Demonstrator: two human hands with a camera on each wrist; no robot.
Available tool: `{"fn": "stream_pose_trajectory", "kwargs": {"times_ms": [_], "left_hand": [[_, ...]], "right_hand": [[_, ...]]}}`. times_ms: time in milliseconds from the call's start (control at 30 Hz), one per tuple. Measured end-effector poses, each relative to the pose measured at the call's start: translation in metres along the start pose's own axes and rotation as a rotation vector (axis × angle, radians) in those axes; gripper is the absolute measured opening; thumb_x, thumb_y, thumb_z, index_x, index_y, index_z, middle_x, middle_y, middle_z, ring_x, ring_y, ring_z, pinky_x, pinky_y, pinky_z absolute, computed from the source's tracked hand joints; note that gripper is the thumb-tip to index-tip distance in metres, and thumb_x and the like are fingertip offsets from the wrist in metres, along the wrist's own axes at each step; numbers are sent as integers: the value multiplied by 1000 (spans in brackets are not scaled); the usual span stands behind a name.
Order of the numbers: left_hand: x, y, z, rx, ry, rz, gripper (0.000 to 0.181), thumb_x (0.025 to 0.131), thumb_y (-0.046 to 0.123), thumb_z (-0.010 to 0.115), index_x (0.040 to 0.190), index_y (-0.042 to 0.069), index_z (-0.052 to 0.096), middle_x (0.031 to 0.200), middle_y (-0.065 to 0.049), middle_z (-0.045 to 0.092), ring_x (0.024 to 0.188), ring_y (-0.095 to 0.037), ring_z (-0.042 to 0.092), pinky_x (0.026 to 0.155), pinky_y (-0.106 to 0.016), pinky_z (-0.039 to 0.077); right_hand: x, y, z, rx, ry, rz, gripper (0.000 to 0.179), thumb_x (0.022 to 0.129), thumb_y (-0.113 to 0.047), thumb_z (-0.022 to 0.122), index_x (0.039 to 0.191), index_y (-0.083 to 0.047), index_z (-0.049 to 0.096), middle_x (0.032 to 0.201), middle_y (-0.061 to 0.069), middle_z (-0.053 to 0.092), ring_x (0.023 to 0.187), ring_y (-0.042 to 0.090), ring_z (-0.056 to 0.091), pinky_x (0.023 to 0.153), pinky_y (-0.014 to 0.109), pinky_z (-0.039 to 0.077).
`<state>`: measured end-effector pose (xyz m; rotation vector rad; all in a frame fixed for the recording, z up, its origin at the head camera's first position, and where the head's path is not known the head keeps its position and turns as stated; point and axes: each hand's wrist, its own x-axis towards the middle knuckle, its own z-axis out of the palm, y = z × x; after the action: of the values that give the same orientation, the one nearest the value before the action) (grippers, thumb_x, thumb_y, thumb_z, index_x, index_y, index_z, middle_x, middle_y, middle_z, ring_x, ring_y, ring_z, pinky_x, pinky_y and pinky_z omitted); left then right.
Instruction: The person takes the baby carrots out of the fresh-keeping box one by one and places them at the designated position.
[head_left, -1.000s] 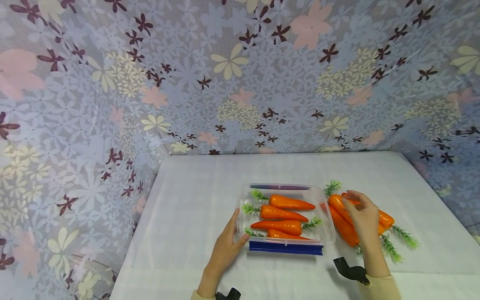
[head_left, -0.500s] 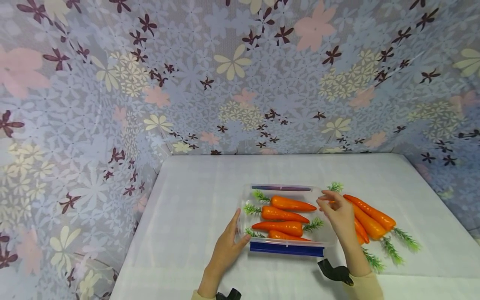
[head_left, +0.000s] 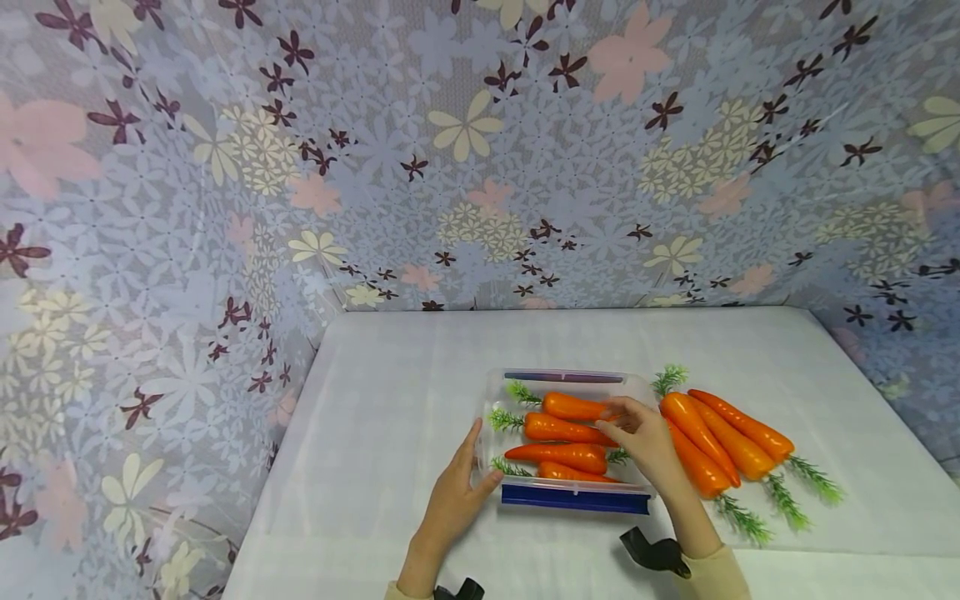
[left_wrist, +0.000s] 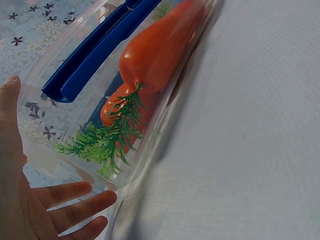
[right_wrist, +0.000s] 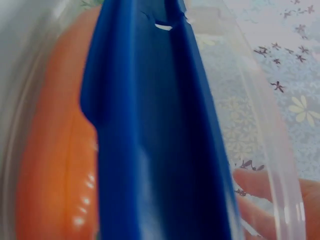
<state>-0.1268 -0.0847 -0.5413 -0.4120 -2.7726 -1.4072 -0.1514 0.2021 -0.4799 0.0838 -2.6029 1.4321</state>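
A clear plastic box with blue latch flaps holds several orange carrots with green tops. At its left end my left hand rests against the wall, thumb by the near rim. In the left wrist view the left hand's fingers lie straight along the outside of the box. My right hand reaches over the box's right end, its thumb and fingertips apart at the tips of the two farther carrots. In the right wrist view, the blue flap hides much of the box; some right-hand fingers show beyond.
Just right of the box, several more carrots lie in a loose pile on the white tabletop. A floral cloth hangs behind and at both sides of the table.
My right hand has moved left from over the carrot pile, across the box's right wall, to the carrot tips inside. The left hand and the box have stayed in place.
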Motion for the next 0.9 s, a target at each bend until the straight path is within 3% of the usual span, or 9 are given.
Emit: {"fn": "stream_pose_trajectory", "kwargs": {"times_ms": [233,633,900], "left_hand": [[0,0,0,13,1,6,76,91,39,59,153,31,15,153,-8,37,104,-22,62,88,-44,49],[1,0,2,12,-5,-2,76,92,40,59,153,33,15,154,-7,34,106,-24,62,90,-47,49],[1,0,1,8,7,9,76,91,38,60,153,31,16,154,-7,35,105,-23,62,89,-46,49]], "right_hand": [[-3,2,5,30,-138,-51,32,83,-7,71,111,6,63,90,15,69,75,2,62,70,17,52],[-4,3,5,-2,-211,-26,32,77,-5,76,105,5,65,91,17,69,76,11,65,70,19,53],[-1,4,6,-128,-315,57,33,76,-13,78,104,1,66,97,12,69,90,24,64,85,42,54]]}}
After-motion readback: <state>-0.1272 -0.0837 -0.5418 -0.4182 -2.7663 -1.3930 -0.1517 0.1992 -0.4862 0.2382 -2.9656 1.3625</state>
